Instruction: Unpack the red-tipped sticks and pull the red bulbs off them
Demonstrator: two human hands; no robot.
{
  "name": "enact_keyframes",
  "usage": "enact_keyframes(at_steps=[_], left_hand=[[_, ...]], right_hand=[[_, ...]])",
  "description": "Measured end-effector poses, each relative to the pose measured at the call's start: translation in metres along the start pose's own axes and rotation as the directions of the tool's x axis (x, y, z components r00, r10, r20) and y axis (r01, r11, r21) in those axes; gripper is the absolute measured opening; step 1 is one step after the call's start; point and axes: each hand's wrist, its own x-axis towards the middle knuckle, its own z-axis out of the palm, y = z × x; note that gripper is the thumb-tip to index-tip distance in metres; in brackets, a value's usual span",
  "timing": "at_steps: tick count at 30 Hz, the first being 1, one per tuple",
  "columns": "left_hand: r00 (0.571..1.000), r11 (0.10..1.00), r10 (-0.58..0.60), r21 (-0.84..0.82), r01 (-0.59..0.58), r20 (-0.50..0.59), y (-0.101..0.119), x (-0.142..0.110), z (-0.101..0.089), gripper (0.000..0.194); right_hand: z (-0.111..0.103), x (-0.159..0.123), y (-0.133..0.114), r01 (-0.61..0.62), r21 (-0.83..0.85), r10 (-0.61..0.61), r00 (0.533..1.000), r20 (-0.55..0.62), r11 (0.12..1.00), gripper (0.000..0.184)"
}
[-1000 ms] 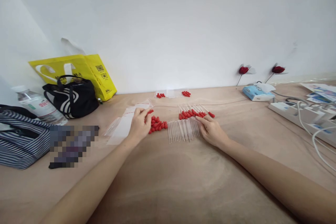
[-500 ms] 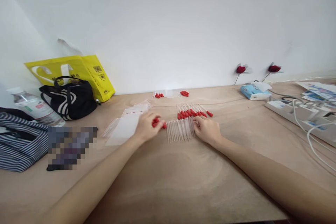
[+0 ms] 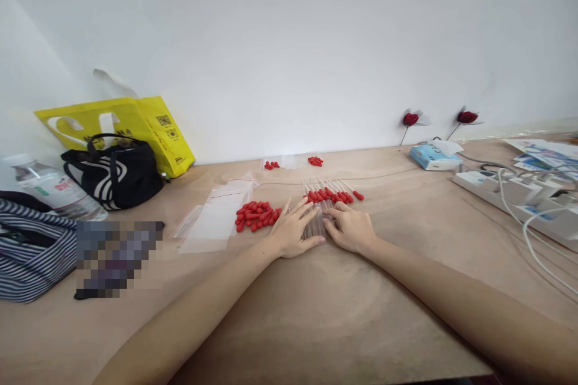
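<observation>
A row of clear glass dropper tubes [image 3: 312, 227] lies side by side on the table, partly hidden under my hands. My left hand [image 3: 293, 230] is spread open across the left part of the row, fingers stretched away from me. At the right end, my right hand [image 3: 350, 227] rests on the tubes, its fingers slightly bent and thumb apart. Just beyond both hands, assembled droppers with red bulbs [image 3: 334, 195] lie with their glass stems pointing to the wall. A pile of loose red rubber bulbs [image 3: 255, 215] sits left of my left hand.
Clear zip bags [image 3: 212, 216] lie left of the bulbs. Two bagged groups of red bulbs [image 3: 315, 161] are near the wall. A black bag [image 3: 115, 174], yellow bag [image 3: 174, 138] and water bottle [image 3: 54, 189] stand left. A tissue pack [image 3: 436, 156] and power strip [image 3: 519, 195] are right.
My left hand has moved right, from over the red bulbs onto the glass tubes, and spread open. The bulb pile is now uncovered. My right hand stays at the row's right end, its fingers loosened.
</observation>
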Motion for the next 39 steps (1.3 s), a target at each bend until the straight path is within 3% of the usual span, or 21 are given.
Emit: enact_keyframes(at_steps=[6,10,13,15,18,20,22,27,33,36,39], left_hand=[[0.997,0.996,0.083,-0.010,-0.083,-0.003,-0.011,0.003,-0.006,0.071],[0.992,0.997,0.077,0.007,-0.076,-0.105,-0.007,0.000,-0.009,0.065],[0.971,0.995,-0.097,0.012,0.102,-0.217,-0.005,0.007,-0.010,0.043],[0.927,0.958,-0.280,-0.002,0.288,-0.249,-0.007,0.020,-0.011,0.032],[0.824,0.835,-0.548,-0.032,0.550,-0.143,-0.011,0.046,-0.014,0.032],[0.767,0.768,-0.641,-0.033,0.640,-0.039,-0.012,0.063,-0.016,0.040],[0.744,0.743,-0.668,-0.028,0.668,0.020,-0.012,0.075,-0.018,0.045],[0.723,0.722,-0.688,-0.041,0.691,0.063,-0.012,0.085,-0.015,0.041],[0.717,0.714,-0.697,-0.087,0.695,-0.003,-0.023,0.084,-0.015,0.030],[0.738,0.737,-0.673,-0.115,0.665,-0.049,-0.025,0.074,-0.022,0.031],[0.794,0.798,-0.601,-0.135,0.588,-0.091,-0.021,0.047,-0.032,0.026]], right_hand=[[0.002,0.000,0.002,0.001,0.044,0.000,1.000,-0.016,0.999,0.029],[0.002,0.000,0.003,-0.012,0.053,0.014,1.000,-0.028,0.999,0.027],[0.002,0.000,0.004,-0.023,0.066,0.027,0.998,-0.051,0.998,0.026],[0.001,0.000,0.005,-0.030,0.076,0.036,0.997,-0.070,0.997,0.026],[0.001,-0.001,0.007,-0.043,0.084,0.051,0.994,-0.098,0.996,0.025],[0.001,-0.002,0.010,-0.050,0.089,0.059,0.992,-0.107,0.995,0.024],[0.001,-0.002,0.013,-0.057,0.097,0.068,0.991,-0.113,0.994,0.023],[0.001,-0.001,0.019,-0.081,0.119,0.098,0.984,-0.148,0.990,0.021],[0.004,0.001,0.020,-0.078,0.149,0.102,0.981,-0.162,0.986,0.020],[0.004,0.000,0.021,-0.076,0.175,0.112,0.972,-0.206,0.982,0.020],[0.004,-0.001,0.020,-0.019,0.223,0.096,0.935,-0.342,0.975,0.021]])
